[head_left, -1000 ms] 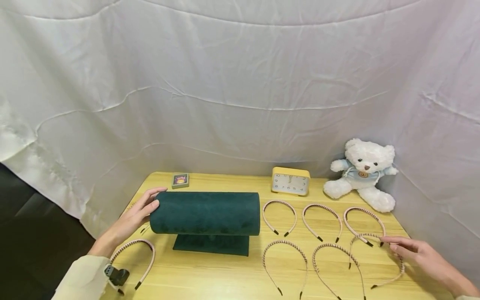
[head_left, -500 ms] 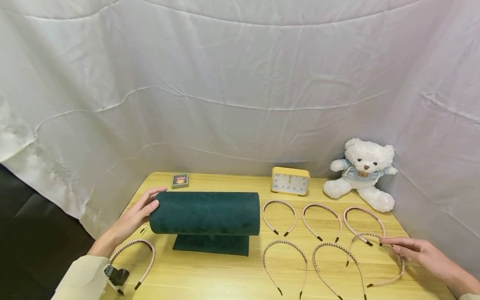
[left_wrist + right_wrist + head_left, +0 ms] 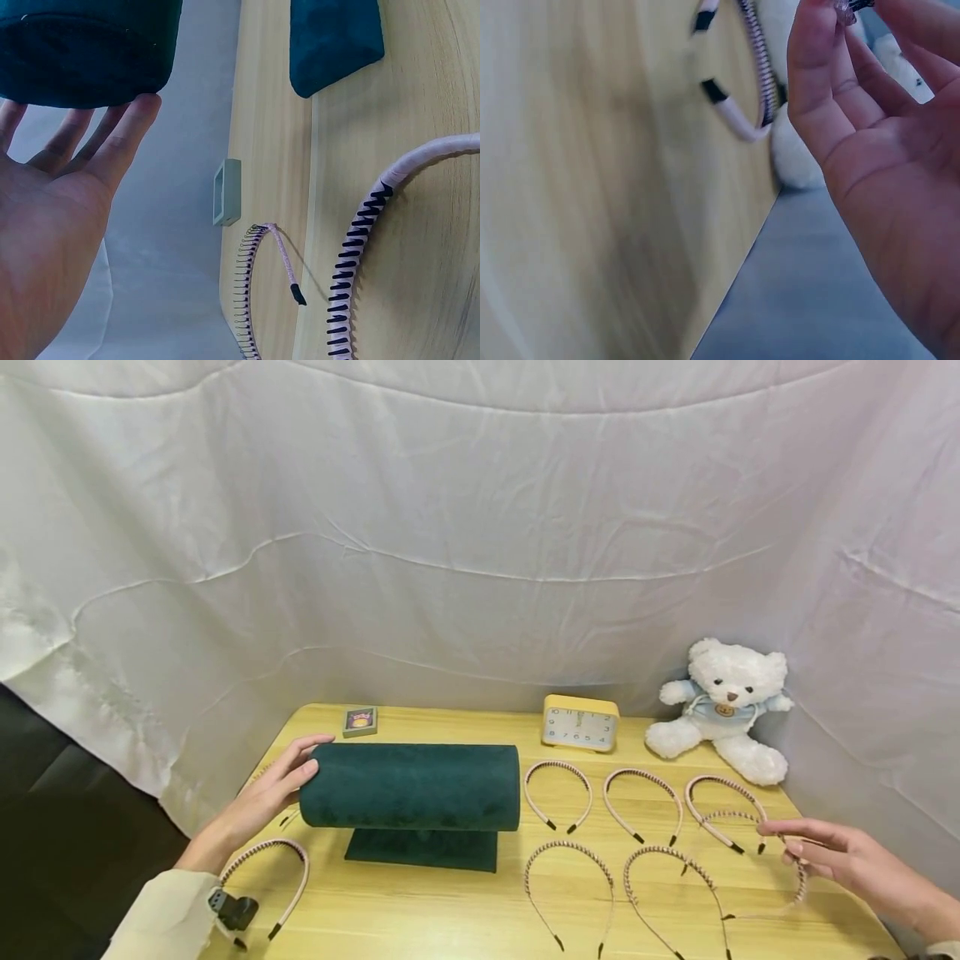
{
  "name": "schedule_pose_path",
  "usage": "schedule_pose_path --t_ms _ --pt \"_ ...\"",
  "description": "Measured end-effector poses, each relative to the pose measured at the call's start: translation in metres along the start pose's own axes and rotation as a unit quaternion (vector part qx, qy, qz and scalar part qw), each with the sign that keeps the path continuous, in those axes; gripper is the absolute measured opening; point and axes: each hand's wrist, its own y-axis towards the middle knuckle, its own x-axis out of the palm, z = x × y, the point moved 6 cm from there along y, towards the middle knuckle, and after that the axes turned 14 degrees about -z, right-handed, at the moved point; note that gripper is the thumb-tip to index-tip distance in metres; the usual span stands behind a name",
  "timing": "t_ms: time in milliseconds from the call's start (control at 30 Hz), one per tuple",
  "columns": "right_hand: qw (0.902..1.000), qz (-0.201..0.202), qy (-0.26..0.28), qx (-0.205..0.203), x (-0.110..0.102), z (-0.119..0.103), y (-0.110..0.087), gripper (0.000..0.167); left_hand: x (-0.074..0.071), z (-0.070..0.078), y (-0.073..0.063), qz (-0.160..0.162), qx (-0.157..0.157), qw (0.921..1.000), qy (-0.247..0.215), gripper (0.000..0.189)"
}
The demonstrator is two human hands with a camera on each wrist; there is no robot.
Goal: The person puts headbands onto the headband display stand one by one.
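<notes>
My left hand (image 3: 258, 802) rests against the left end of a dark green velvet headband stand (image 3: 412, 787), a padded roll on a flat base. In the left wrist view its fingers lie straight along the roll's end. On the right, thumb and fingers of my right hand (image 3: 840, 856) pinch a thin beaded headband (image 3: 801, 887) near its top. That band is raised and tilted, its ends pointing left and overlapping a neighbouring headband (image 3: 667, 853). In the right wrist view only a small shiny bit of the held band (image 3: 845, 11) shows between the fingertips.
Several more pink headbands lie right of the stand, among them a back-row one (image 3: 558, 766); another headband (image 3: 306, 868) lies by my left forearm. Behind stand a yellow clock (image 3: 581, 724), a white teddy bear (image 3: 735, 693) and a small grey box (image 3: 360, 722). Pale curtains enclose the table.
My right hand has lifted the pinched headband slightly off its spot, and the band's ends have swung up and to the left. The left hand stays still on the stand.
</notes>
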Motion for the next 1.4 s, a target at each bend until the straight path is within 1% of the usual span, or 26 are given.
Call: schedule_pose_path --t_ms 67,167,200,400,633,700,867,1033,1267,1333,1400 --pt "0.9999 0.007 0.006 -0.01 0.001 -0.007 0.002 0.042 0.0 0.0 0.0 0.001 -0.002 1.0 0.001 0.05" --pt "0.9992 0.017 -0.005 -0.035 0.004 -0.02 0.007 0.042 0.0 0.0 0.0 0.001 -0.002 1.0 0.001 0.05" --pt "0.9991 0.02 -0.006 -0.038 0.005 -0.024 0.009 0.041 0.0 0.0 0.0 0.001 -0.001 1.0 -0.001 0.05" --pt "0.9986 0.021 -0.006 -0.048 0.01 -0.046 0.021 0.04 0.0 0.0 0.0 0.0 0.002 1.0 -0.003 0.051" --pt "0.9956 0.023 0.011 -0.09 0.016 -0.064 0.033 0.04 0.0 -0.001 0.0 0.0 -0.003 1.0 0.002 0.052" --pt "0.9951 0.031 0.006 -0.094 0.018 -0.068 0.037 0.04 0.0 -0.001 0.0 0.001 -0.002 1.0 0.001 0.052" --pt "0.9933 0.062 -0.026 -0.094 0.024 -0.079 0.048 0.037 -0.001 -0.001 0.0 0.0 0.002 1.0 -0.003 0.051" --pt "0.9908 0.073 -0.038 -0.108 0.031 -0.092 0.058 0.034 -0.001 -0.002 0.001 -0.002 0.002 1.0 -0.005 0.05" --pt "0.9876 0.047 0.014 -0.15 0.043 -0.114 0.073 0.035 -0.001 -0.002 0.0 -0.002 0.007 0.9999 -0.008 0.051" --pt "0.9859 0.045 0.022 -0.16 0.046 -0.118 0.078 0.035 -0.001 -0.002 0.001 -0.002 0.008 0.9999 -0.008 0.05" --pt "0.985 0.048 0.019 -0.164 0.05 -0.121 0.082 0.034 -0.001 -0.002 0.001 -0.001 0.01 0.9999 -0.009 0.05"
